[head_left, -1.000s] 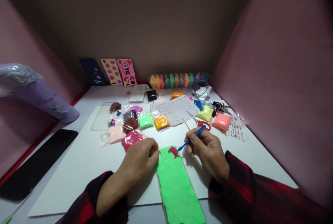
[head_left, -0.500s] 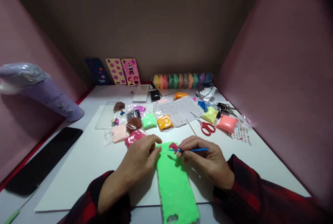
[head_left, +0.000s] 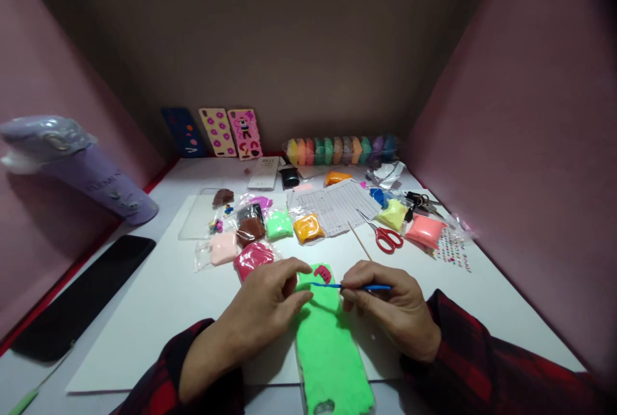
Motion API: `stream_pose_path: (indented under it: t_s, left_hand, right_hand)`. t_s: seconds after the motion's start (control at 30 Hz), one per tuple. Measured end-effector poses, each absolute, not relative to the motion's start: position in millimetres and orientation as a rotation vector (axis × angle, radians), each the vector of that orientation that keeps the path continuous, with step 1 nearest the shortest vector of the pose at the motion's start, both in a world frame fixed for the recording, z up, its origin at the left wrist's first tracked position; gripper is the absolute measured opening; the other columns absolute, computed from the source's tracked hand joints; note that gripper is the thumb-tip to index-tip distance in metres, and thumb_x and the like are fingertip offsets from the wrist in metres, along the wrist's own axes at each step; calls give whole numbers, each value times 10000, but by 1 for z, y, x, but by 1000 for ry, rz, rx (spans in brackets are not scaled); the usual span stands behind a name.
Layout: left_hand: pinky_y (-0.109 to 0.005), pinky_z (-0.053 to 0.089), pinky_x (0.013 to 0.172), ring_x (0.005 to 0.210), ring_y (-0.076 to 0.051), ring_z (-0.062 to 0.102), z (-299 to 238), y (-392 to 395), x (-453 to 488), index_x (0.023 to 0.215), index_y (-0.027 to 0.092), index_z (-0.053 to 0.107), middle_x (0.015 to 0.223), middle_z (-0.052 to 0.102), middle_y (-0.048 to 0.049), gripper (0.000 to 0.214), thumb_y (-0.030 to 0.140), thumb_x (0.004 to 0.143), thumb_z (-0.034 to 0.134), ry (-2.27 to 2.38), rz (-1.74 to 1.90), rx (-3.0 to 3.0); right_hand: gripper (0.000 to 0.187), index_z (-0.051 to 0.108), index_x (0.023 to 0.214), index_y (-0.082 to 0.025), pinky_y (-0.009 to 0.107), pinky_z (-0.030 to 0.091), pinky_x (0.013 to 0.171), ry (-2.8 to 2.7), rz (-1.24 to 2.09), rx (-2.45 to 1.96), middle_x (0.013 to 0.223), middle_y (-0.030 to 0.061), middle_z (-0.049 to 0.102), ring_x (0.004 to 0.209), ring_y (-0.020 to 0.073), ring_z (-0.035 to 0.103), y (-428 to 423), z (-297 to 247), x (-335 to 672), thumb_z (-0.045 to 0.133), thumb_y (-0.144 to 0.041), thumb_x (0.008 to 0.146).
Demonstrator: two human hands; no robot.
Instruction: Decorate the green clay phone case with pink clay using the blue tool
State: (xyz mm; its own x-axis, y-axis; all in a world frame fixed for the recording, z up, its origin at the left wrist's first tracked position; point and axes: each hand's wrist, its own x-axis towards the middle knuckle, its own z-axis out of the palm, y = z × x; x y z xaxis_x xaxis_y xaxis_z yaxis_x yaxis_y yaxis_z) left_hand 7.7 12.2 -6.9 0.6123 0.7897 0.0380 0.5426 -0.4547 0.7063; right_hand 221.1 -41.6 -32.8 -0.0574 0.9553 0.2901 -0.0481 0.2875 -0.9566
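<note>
A phone case covered in bright green clay (head_left: pixel 329 344) lies lengthwise on the white sheet (head_left: pixel 159 299) in front of me. A small magenta clay piece (head_left: pixel 322 272) sits at its far end. My right hand (head_left: pixel 393 309) pinches a thin blue modelling tool (head_left: pixel 354 286), held level, its tip pointing left just below the magenta piece. My left hand (head_left: pixel 267 302) rests on the case's left edge, fingers curled, fingertips close to the tool's tip. What the left fingers pinch, if anything, is hidden.
Bagged clay lumps lie beyond the case: pink (head_left: pixel 251 257), brown (head_left: pixel 249 229), green (head_left: pixel 279 224), orange (head_left: pixel 308 227). Red scissors (head_left: pixel 383 234), a wooden stick (head_left: pixel 360 241), a purple bottle (head_left: pixel 77 167), a black phone (head_left: pixel 81 302), decorated cases (head_left: pixel 219 132) and clay tubs (head_left: pixel 337 148) line the table.
My right hand has laid the blue tool from a steep angle down to level and brought its tip left over the green clay. My left fingers have stretched toward the tip. The view shifted slightly.
</note>
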Motion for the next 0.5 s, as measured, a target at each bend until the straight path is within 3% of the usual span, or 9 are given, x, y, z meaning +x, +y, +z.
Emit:
stream_pose_path:
  t_s: [0.1, 0.23, 0.4, 0.5]
  left_hand:
    - [-267, 381, 621, 663, -142, 524, -4, 12, 10, 919, 189, 640, 717, 575, 9, 112, 252, 888, 553, 947, 473, 2163]
    - [-279, 395, 647, 704, -151, 544, -1, 13, 11, 780, 175, 580, 756, 600, -19, 226, 250, 940, 439, 948, 515, 2169]
    - [-276, 383, 609, 662, -150, 524, -3, 11, 10, 884, 182, 573, 736, 586, -7, 175, 306, 938, 462, 1014, 530, 2141]
    - [-285, 390, 638, 704, -160, 544, -3, 10, 11, 843, 183, 584, 764, 605, -21, 190, 280, 939, 452, 938, 502, 2200]
  right_hand:
    - [42, 692, 769, -178, 214, 491, 463, -1265, 1133, -980, 703, 24, 655, 547, 124, 636, -44, -32, 219, 710, -170, 806]
    - [62, 688, 745, -170, 215, 492, 463, -1256, 1108, -1014, 685, 20, 648, 525, 116, 622, -45, -31, 219, 726, -190, 790]
    - [96, 669, 739, -175, 204, 484, 436, -1137, 1148, -1023, 660, 5, 640, 480, 105, 614, -44, -31, 219, 743, -222, 778]
    - [109, 663, 745, -178, 215, 485, 426, -1142, 1191, -1010, 654, 9, 642, 473, 114, 612, -42, -31, 220, 735, -248, 787]
